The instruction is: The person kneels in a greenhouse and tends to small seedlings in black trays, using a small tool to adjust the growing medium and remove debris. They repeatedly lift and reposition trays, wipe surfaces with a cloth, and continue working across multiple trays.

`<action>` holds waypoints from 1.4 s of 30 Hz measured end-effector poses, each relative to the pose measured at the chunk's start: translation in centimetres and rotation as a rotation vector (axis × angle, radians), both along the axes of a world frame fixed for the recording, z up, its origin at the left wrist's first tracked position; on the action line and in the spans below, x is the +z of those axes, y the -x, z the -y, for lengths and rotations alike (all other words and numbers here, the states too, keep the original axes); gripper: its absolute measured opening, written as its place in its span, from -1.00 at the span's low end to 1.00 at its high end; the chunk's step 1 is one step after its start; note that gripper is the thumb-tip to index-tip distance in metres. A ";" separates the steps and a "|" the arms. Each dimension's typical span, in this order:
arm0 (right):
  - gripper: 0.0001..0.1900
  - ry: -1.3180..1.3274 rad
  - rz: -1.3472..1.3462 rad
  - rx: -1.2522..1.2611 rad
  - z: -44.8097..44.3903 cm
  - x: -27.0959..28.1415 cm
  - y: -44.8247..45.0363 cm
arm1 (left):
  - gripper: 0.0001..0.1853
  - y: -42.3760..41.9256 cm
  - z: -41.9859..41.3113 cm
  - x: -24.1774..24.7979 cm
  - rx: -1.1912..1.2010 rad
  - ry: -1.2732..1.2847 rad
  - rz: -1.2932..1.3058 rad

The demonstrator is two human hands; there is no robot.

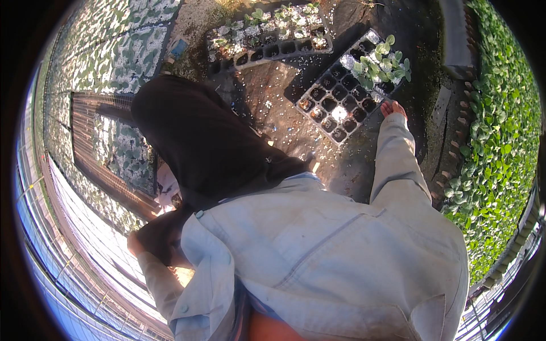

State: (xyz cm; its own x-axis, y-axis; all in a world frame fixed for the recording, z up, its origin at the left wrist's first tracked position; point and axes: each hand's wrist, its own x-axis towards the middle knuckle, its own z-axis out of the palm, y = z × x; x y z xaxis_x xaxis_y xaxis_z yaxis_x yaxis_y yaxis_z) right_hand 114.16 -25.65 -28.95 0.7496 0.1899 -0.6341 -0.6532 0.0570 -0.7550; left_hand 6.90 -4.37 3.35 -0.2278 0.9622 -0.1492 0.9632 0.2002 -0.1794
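My right hand point(394, 109) is at the lower right edge of a black plastic cell tray point(340, 92). Its fingers are bent near the rim, and whether they grip it is unclear. Leafy green seedlings point(379, 64) with white, grainy growing medium stand in the tray's upper right cells. Most of the lower left cells look bare or dark, and one holds a bright white clump point(340, 113). Far to the left, my left hand point(135, 244) rests against the dark trouser leg point(158, 238), its fingers mostly hidden.
A second cell tray point(273, 50) with seedlings and white medium lies above. White granules dot the dark ground sheet point(273, 102). Dense green plants point(503, 153) line the right side. More seedling trays point(123, 55) and a brown mesh-like surface point(102, 170) are on the left.
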 end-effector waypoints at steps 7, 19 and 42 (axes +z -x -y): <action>-0.78 -0.096 -0.149 -0.018 1.7 -2.0 0.2 | -0.67 1.4 0.5 0.4 -0.090 -0.110 0.043; -0.84 -0.072 -0.149 -0.027 4.2 -0.8 0.4 | -0.70 -1.4 0.5 0.9 0.119 -0.140 0.156; -0.83 -0.081 -0.240 0.011 1.3 -0.1 1.0 | -0.58 2.6 0.7 0.4 0.129 -0.147 0.282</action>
